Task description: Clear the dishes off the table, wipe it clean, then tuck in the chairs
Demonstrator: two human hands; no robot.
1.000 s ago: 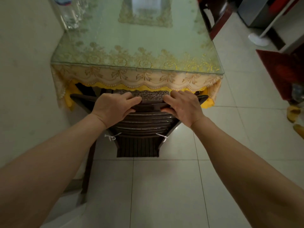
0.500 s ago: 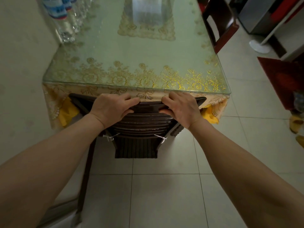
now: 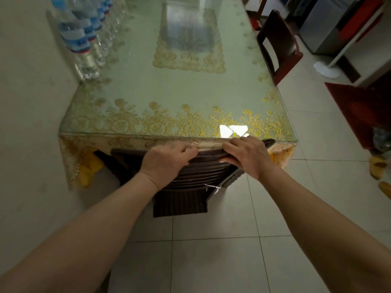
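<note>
A dark wooden chair (image 3: 190, 176) stands at the near end of the glass-topped table (image 3: 169, 98), its top rail up against the lace tablecloth that hangs from the table's edge. My left hand (image 3: 167, 159) grips the left part of the top rail, fingers curled over it. My right hand (image 3: 247, 154) grips the right part the same way, thumb under the rail. The chair's seat is hidden under the table. Gold flower patterns show through the bare glass top.
Several water bottles (image 3: 80, 41) stand in a row along the table's left edge, against the wall. A second dark chair (image 3: 279, 45) stands at the table's right side. A red mat (image 3: 364, 108) and a white stand base (image 3: 326, 69) lie on the tiled floor at the right.
The chair has slid forward under the table with both hands on its top rail. The rail now touches the hanging cloth. I have stepped closer to the table.
</note>
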